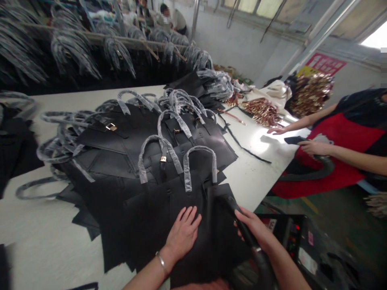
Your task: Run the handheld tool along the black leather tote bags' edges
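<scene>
My left hand (pixel 183 233) lies flat on a black leather bag panel (pixel 157 205), its fingers spread and a silver bangle on the wrist. My right hand (pixel 252 225) is wrapped round the black handle of a hose tool (pixel 246 233), whose front end is over the panel's right part. A handle wrapped in clear plastic (pixel 199 151) stands up from the panel's far edge. Beyond and to the left lie piled black panels (pixel 105 161) with more wrapped handles and gold buckles.
A person in a red apron (pixel 335 149) holds another hose tool at the right. Brown straps with gold fittings (pixel 263 112) lie at the table's (pixel 256 177) far end. A black machine (pixel 290 237) stands at lower right. Wrapped handles (pixel 72 44) hang behind.
</scene>
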Available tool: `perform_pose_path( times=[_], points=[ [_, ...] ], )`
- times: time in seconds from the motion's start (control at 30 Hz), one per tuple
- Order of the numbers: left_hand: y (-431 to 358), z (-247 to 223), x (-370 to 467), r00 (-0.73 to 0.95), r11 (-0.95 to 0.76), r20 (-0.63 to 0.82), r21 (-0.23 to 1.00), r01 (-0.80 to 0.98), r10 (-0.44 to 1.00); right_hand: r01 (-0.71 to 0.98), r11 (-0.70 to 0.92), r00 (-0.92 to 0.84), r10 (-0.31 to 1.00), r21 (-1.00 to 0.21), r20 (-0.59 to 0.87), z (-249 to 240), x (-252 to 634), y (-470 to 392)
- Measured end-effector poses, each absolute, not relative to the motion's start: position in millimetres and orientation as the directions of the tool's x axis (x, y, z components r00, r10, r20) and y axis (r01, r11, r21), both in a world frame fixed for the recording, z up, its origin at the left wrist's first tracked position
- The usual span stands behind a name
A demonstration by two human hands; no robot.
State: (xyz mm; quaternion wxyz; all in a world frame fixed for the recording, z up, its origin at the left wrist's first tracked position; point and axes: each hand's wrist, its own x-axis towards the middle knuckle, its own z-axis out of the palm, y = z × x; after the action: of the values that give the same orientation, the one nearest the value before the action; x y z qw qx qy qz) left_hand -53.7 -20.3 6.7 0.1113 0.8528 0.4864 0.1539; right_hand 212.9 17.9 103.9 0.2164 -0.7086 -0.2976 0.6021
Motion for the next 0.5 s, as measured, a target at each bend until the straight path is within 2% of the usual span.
perform_pose_path(
  times=[0.2,0.33,0.4,0.5],
  points=[
    [-21.3,3.1,-53.8,0.476,-0.508,0.178,0.329,0.796,0.861,0.214,-0.587,0.263,0.805,-0.781,-0.533,86.0,196.3,28.3],
    [-22.4,3.4,-54.1,0.479,-0.517,0.196,0.324,0.792,0.856,0.205,-0.504,0.369,0.834,-0.839,-0.411,99.0,206.6,29.3],
    [-22.6,5.5,-53.9,0.472,-0.511,0.194,0.326,0.796,0.860,0.176,-0.534,0.341,0.821,-0.827,-0.458,112.1,216.3,24.4],
    [-22.0,8.5,-53.3,0.469,-0.504,0.184,0.327,0.799,0.864,0.163,-0.649,0.213,0.758,-0.743,-0.616,124.4,225.3,10.6]
  ],
)
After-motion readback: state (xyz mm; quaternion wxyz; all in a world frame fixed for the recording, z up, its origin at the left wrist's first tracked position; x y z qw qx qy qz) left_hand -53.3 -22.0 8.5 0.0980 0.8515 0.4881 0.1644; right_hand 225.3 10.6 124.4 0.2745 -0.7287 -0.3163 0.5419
